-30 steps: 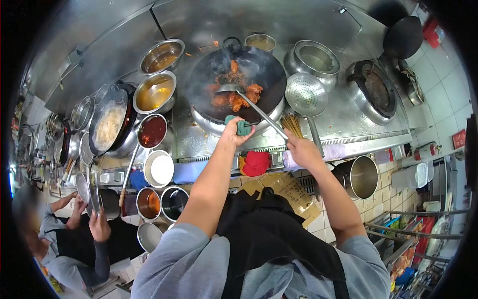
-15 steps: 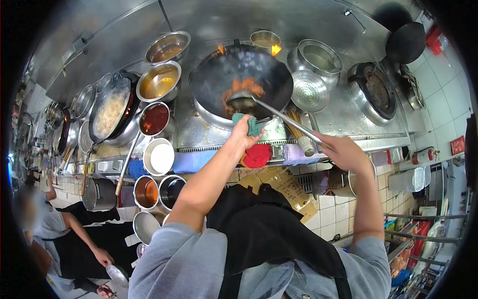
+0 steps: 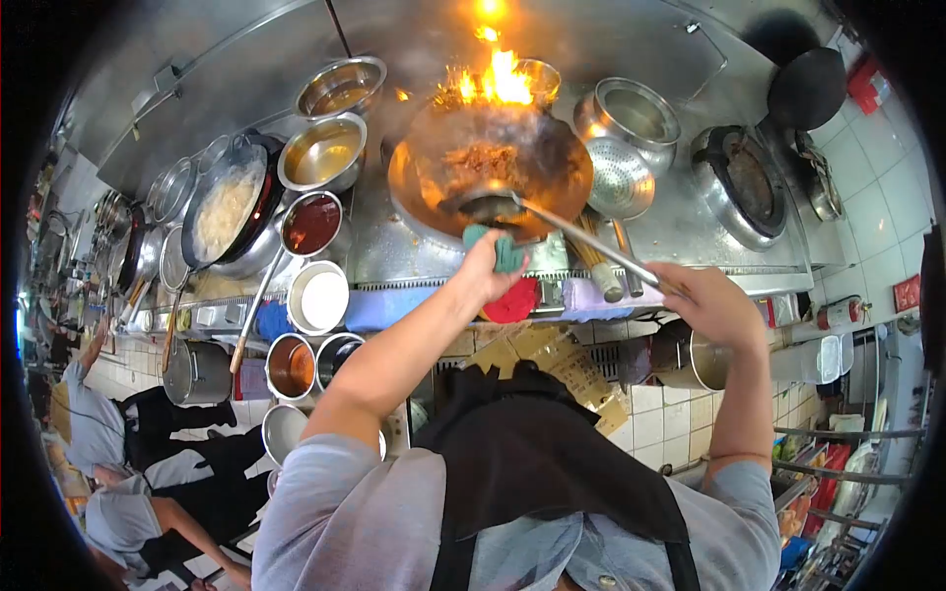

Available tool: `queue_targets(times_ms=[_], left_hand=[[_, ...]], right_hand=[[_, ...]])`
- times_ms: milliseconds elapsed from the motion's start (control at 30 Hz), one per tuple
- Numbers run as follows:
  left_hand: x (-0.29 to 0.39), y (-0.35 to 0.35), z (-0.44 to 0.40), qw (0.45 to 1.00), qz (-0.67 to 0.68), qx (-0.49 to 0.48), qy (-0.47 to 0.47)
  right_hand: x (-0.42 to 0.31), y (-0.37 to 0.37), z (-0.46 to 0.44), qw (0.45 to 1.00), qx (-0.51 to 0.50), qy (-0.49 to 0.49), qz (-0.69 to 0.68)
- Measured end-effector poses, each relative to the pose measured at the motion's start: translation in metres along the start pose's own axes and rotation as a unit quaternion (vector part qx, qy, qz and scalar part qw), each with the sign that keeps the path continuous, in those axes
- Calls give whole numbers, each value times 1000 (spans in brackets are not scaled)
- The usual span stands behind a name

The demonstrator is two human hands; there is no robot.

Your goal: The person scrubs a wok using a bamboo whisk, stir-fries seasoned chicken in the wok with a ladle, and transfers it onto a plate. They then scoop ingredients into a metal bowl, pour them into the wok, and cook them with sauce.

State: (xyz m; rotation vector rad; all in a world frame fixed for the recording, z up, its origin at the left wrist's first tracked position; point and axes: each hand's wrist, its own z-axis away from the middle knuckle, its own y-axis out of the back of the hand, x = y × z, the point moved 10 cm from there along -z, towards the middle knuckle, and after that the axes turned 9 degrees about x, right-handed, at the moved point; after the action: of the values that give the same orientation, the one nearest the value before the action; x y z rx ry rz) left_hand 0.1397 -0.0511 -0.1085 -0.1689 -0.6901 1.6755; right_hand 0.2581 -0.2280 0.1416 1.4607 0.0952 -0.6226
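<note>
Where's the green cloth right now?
In the head view, just above centre: the green cloth is in the left hand, at the near rim of the flame-lit wok.

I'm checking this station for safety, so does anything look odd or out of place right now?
Yes: tall flames leap up at the far side of the wok, well above its rim. That may be normal for high-heat cooking, but it stands out. Nothing else looks clearly amiss.

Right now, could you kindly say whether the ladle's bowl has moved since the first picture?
Yes, the ladle's bowl sits nearer the counter's front edge.
</note>
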Motion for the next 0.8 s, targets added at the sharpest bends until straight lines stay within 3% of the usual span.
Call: queue_targets(times_ms=[67, 200, 333, 400, 533, 600, 667, 733, 800], left_hand=[[-5, -7, 24, 999, -37, -35, -5], [14, -11, -7, 1000, -15, 6, 5], [-19, 37, -41, 998, -56, 1, -29], [-47, 69, -61, 995, -85, 6, 51], [-21, 27, -6, 999, -37, 28, -12], [-1, 1, 9, 1000, -19, 8, 10], [13, -15, 20, 1000, -24, 5, 5], [12, -14, 8, 999, -50, 15, -15], [11, -9, 1, 990, -104, 42, -89]], right_hand=[[1, 11, 2, 999, 19, 24, 13], [5, -17, -36, 997, 67, 28, 40], [4, -48, -71, 989, 128, 31, 65], [8, -50, -68, 990, 133, 5, 46], [32, -42, -61, 991, 131, 13, -9], [39, -32, -56, 991, 129, 20, -31], [64, -34, -48, 980, 14, -150, -126], [69, -32, -45, 970, 3, -173, -173], [77, -33, -36, 905, 11, -281, -318]])
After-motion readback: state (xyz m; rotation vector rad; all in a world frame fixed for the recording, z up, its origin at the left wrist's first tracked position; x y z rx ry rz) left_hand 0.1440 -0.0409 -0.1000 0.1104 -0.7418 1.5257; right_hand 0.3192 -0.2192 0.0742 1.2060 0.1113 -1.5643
